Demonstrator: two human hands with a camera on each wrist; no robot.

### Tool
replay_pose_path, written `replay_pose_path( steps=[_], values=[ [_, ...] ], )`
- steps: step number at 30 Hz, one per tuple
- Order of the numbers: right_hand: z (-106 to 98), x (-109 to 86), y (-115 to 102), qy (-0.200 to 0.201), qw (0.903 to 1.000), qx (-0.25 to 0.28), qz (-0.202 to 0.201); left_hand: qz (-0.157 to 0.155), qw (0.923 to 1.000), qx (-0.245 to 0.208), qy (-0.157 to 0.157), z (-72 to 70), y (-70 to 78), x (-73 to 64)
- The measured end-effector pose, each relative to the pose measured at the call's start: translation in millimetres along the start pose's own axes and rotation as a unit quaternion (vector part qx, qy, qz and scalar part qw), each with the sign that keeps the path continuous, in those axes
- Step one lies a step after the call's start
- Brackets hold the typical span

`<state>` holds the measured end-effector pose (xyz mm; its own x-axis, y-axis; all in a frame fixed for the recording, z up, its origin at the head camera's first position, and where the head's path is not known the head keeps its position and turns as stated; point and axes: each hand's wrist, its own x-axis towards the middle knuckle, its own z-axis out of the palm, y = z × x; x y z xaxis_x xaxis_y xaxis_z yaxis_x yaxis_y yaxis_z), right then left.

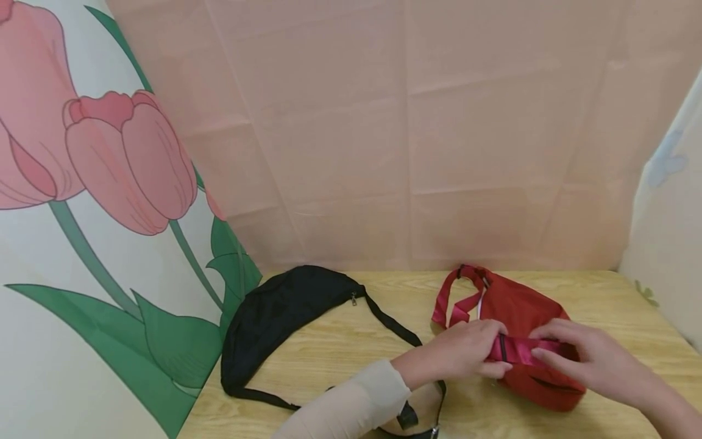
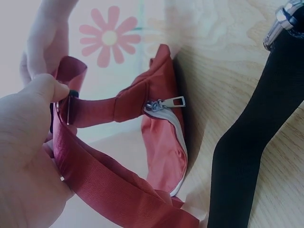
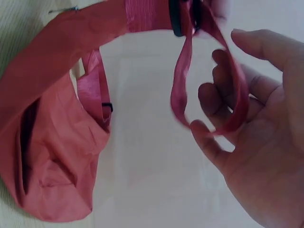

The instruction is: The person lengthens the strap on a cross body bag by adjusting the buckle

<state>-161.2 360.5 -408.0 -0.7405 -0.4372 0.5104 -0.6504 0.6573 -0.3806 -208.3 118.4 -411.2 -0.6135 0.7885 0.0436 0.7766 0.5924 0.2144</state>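
Note:
A red waist bag (image 1: 523, 299) with a white-edged zipper lies at the right of the table. My left hand (image 1: 466, 350) pinches its crimson strap (image 2: 109, 175) by the dark slider buckle (image 2: 72, 107). Beyond the buckle the strap forms a small loop (image 3: 178, 97). My right hand (image 3: 261, 128) is at this loop, thumb apart and fingers loosely bent, the little finger touching its lower end. In the head view the right hand (image 1: 598, 360) is over the bag's near part and hides some of it.
A black waist bag (image 1: 287, 317) lies on the left of the wooden table (image 1: 329, 360); its black strap (image 1: 392, 320) runs toward my left forearm, which covers part of it. A pinkish sheet (image 1: 411, 152) hangs behind, with a tulip-printed panel (image 1: 131, 164) at the left.

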Motion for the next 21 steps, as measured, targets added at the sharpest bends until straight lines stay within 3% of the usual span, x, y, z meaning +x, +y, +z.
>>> replay_pose_path(
  steps=[6,21],
  values=[
    [5,4.7,0,0.011,0.9998,-0.014,-0.010,0.000,1.0000,-0.004,-0.003,0.2,-1.0,-0.2],
    [3,2.0,20,-0.013,0.9942,0.104,0.023,-0.012,0.9997,-0.021,-0.002,-1.1,-4.2,-2.8]
  ],
)
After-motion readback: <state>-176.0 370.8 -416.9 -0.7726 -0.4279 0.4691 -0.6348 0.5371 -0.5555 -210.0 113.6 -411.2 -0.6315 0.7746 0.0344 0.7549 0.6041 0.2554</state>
